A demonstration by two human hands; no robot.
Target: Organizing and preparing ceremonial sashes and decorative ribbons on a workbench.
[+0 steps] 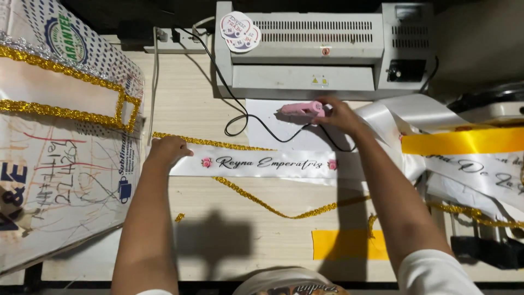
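A white satin sash (267,164) with dark script and small pink roses lies flat across the light wooden table (245,240). My left hand (166,150) presses down on its left end, fingers spread flat. Gold glitter trim (256,199) runs along the sash's top edge and loops loose below it. My right hand (341,116) grips a pink glue gun (301,108) lying over a white paper sheet (273,123) just behind the sash; its black cord (245,117) trails toward the back.
A grey laminating machine (322,49) stands at the back. More white sashes (480,169) and a yellow ribbon (464,141) pile up at the right. A printed sheet holding a gold-trimmed sash (60,98) covers the left. A yellow strip (349,244) lies near the front edge.
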